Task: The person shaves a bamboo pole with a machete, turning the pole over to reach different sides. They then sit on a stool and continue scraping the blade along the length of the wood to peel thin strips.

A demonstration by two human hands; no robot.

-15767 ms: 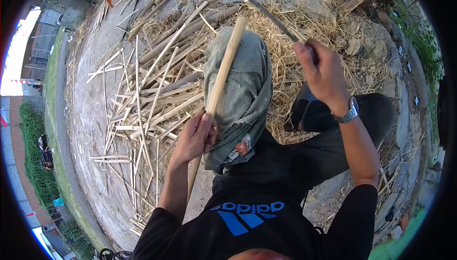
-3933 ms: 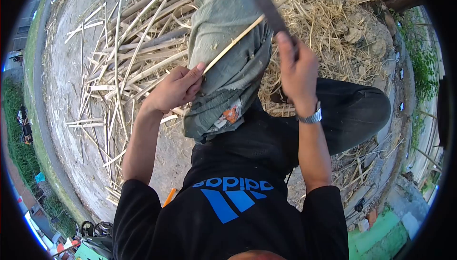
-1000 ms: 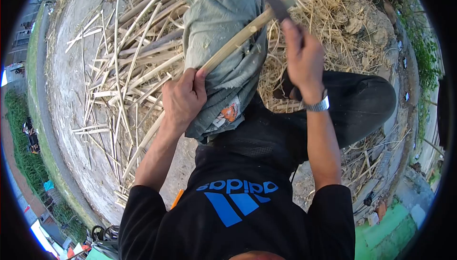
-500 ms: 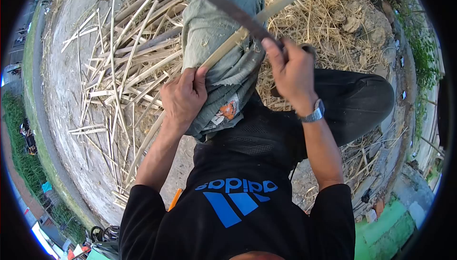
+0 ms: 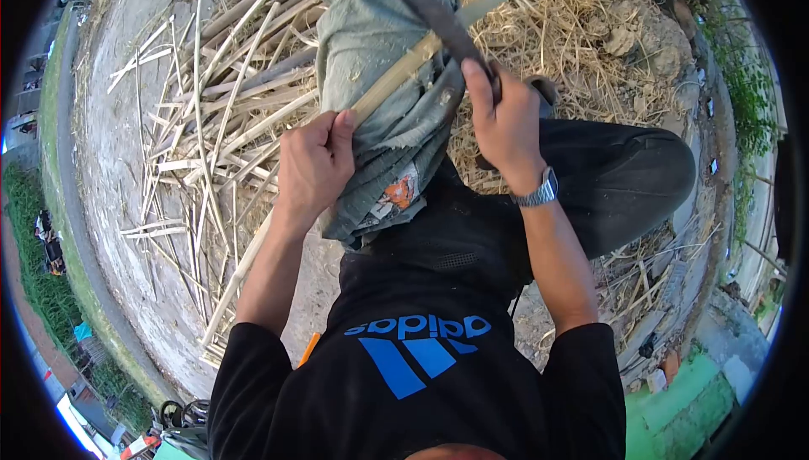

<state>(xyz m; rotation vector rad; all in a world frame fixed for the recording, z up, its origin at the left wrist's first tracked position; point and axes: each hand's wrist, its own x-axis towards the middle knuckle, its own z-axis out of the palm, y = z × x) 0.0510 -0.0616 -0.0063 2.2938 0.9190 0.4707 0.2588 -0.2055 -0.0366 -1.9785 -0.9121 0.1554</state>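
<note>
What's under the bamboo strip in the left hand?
Grey-green cloth is under the middle of the bamboo strip, and straw-like shavings are below its far end. The left hand covers part, so what's under there can't be seen.

Cannot see the tip of the long, dark, flat metal blade (image 5: 419, 2), cut off by the top edge at twelve o'clock, nor the lower end, hidden in the bare right hand (image 5: 508, 123); cannot follow the pale, narrow bamboo strip (image 5: 393, 82) beneath the bare left hand (image 5: 312, 161); cannot make out the dark shapes (image 5: 52, 249) at nine o'clock, too small to tell
</note>
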